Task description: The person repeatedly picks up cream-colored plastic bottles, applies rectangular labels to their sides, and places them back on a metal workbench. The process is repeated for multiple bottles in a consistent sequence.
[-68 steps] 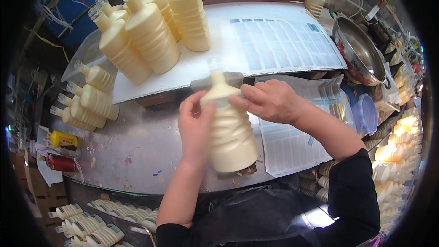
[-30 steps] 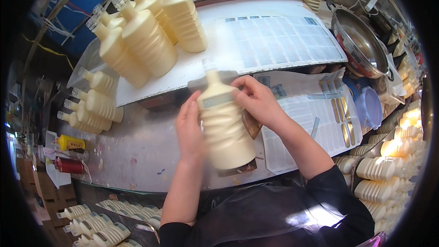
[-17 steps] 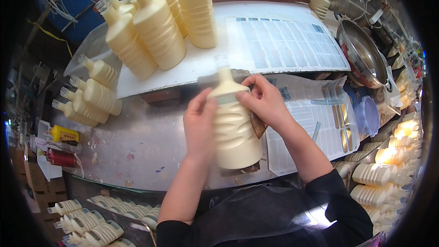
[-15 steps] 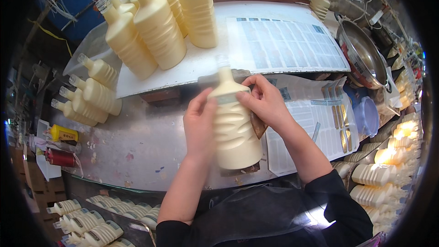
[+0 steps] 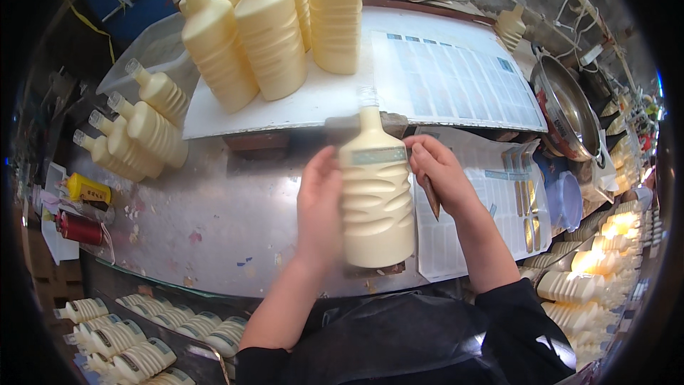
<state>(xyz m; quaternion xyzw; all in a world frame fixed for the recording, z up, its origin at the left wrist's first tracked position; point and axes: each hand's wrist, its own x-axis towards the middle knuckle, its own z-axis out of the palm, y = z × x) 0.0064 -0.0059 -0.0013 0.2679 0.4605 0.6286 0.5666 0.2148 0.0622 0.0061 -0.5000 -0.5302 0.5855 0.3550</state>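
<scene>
the cream bottle stands up tall in the middle, held over the grey metal table. the left hand is at 9 o'clock from it, flat and wrapped on its side, fingers close together. the right hand is at 3 o'clock, fingers curled and pressed on the bottle's shoulder, right by a pale strip label that goes across it. a thin brown stick pokes out under that hand; i cannot tell how it is held.

at 12 o'clock a bunch of standing bottles wait on a white board. next to them, at 1 o'clock, lies a sheet of little labels. at 9 o'clock more bottles lie on their sides. at 2 o'clock is a shiny metal bowl. at 3 o'clock, under the right wrist, is another label sheet with many spots already bare.

it looks like the strip is on this bottle and is being pressed down, so this one seems nearly done. lots of bottles are around, at 7 o'clock and 4 o'clock too. i cannot tell which of them have labels, so how much is left is hard to say.
</scene>
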